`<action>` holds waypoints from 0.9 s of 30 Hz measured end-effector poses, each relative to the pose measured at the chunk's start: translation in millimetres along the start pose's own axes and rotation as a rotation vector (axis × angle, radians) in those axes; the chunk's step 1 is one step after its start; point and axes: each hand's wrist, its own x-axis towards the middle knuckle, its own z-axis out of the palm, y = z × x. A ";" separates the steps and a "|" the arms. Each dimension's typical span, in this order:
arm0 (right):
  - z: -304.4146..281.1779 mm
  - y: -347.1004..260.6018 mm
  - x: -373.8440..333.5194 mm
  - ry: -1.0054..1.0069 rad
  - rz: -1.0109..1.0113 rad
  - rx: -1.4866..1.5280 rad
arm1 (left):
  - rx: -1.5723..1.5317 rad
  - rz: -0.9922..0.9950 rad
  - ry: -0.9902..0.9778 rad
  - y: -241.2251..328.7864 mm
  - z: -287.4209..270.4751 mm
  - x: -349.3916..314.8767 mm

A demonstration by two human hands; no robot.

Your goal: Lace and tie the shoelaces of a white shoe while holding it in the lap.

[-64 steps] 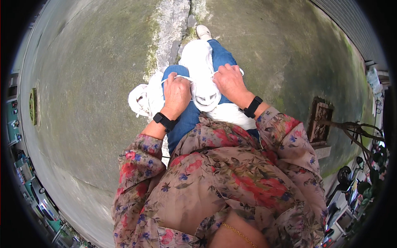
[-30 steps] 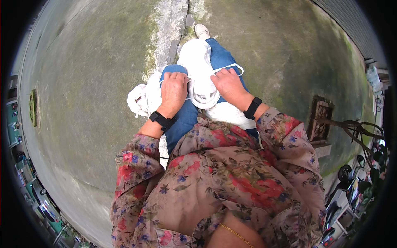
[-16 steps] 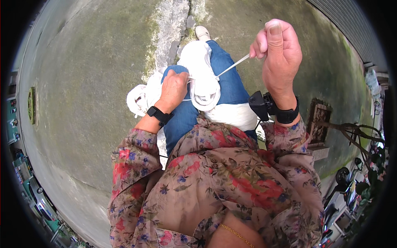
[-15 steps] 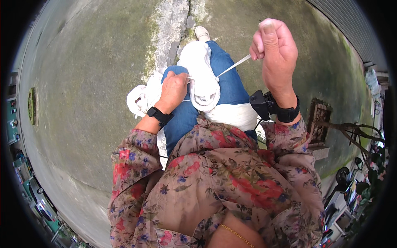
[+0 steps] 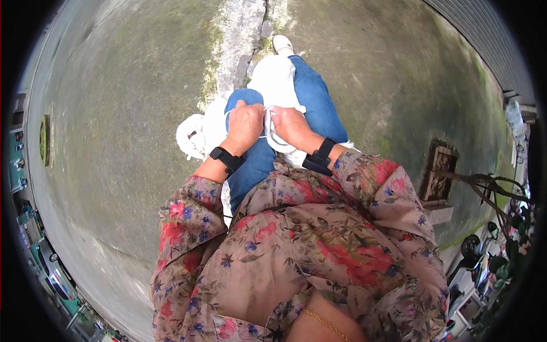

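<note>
The grip of the left hand [image 5: 245,124] is narrow, pinching a thin white cord [image 5: 265,108] beside a white bundle [image 5: 271,78]; the right hand [image 5: 289,123], over the bundle's near end, pinches cord too (fingertips partly hidden). Blue jeans [image 5: 319,100] lie under the bundle, a pale shoe [image 5: 282,44] beyond it.

no legible text, labels, brands, numbers or signs on anything visible.

The white piece [image 5: 273,77] looks like matt cloth; jeans [image 5: 322,108], denim; ground [image 5: 131,114], rough concrete.
</note>
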 end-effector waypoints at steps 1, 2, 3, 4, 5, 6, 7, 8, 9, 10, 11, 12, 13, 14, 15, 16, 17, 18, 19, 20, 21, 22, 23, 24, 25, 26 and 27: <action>2.9 1.0 2.0 0.013 0.004 -0.065 | 0.028 0.000 -0.011 2.5 -0.7 0.5; 3.2 -0.6 2.9 0.014 0.004 -0.063 | 0.059 -0.002 -0.020 3.7 -2.6 0.6; 2.8 -2.0 3.7 -0.025 0.009 -0.114 | 0.060 0.000 -0.020 5.3 -3.1 0.6; 1.9 -3.4 4.3 -0.063 0.013 -0.164 | 0.092 -0.004 0.012 7.6 -3.5 0.8; -1.0 -7.3 4.2 -0.051 -0.050 -0.253 | 0.124 -0.007 0.044 8.8 -4.2 0.8; -8.7 -7.2 5.9 -0.048 -0.050 -0.252 | 0.126 -0.003 0.044 9.4 -6.0 1.0; -20.7 -4.1 8.1 -0.282 0.169 0.178 | 0.129 -0.065 0.076 10.3 -8.3 1.7; -44.9 -12.2 9.6 -0.510 0.386 0.611 | 0.128 -0.127 0.109 10.4 -9.7 4.0; -73.8 -19.8 4.8 -0.515 0.401 1.165 | 0.126 -0.123 0.112 9.6 -10.6 7.3; -113.6 -43.3 0.1 -0.444 0.183 1.416 | 0.093 -0.172 0.127 7.0 -12.1 4.3; -153.5 -63.4 -3.0 -0.383 0.004 1.531 | 0.057 -0.219 0.145 6.7 -13.4 1.5; -185.9 -77.3 -9.0 -0.356 -0.076 1.569 | 0.061 -0.224 0.146 8.0 -14.6 -1.5; -203.9 -83.9 -13.6 -0.319 -0.094 1.611 | 0.007 -0.165 0.092 10.8 -14.9 -2.4; -208.5 -85.9 -15.6 -0.313 -0.097 1.610 | -0.046 -0.105 0.039 16.2 -17.6 -0.7; -211.0 -87.2 -17.2 -0.296 -0.134 1.628 | 0.024 -0.078 0.043 17.8 -23.8 0.3; -212.2 -88.5 -18.5 -0.281 -0.172 1.646 | 0.026 -0.077 0.044 19.1 -29.6 5.1; -210.8 -93.8 -19.7 -0.265 -0.181 1.656 | -0.311 -0.196 -0.197 22.5 -39.0 11.7; -206.9 -93.5 -18.4 -0.251 -0.182 1.658 | -0.645 -0.305 -0.449 29.2 -48.3 19.9; -200.8 -91.9 -15.1 -0.278 -0.246 1.688 | -0.885 -0.227 -0.463 44.6 -54.9 20.9; -194.3 -93.1 -9.0 -0.318 -0.312 1.717 | -0.884 -0.227 -0.464 55.1 -63.7 24.8; -189.7 -94.3 -3.4 -0.363 -0.313 1.694 | -0.984 -0.171 -0.544 65.0 -71.7 27.8; -186.0 -91.5 2.0 -0.360 -0.314 1.695 | -1.085 -0.114 -0.626 70.4 -77.3 29.5; -181.8 -85.1 9.0 -0.065 -0.343 1.231 | -1.124 -0.108 -0.617 67.8 -80.1 31.3; -179.6 -77.9 15.8 0.207 -0.354 0.750 | -1.170 -0.144 -0.554 60.7 -82.3 31.9; -184.9 -60.9 21.0 0.307 -0.251 1.070 | -1.279 -0.283 -0.462 50.8 -90.0 34.8; -194.0 -36.9 25.5 0.407 -0.134 1.388 | -1.431 -0.367 -0.324 36.1 -101.3 38.3; -201.4 -13.2 26.7 0.477 0.045 1.618 | -1.541 -0.357 -0.175 15.0 -112.0 39.8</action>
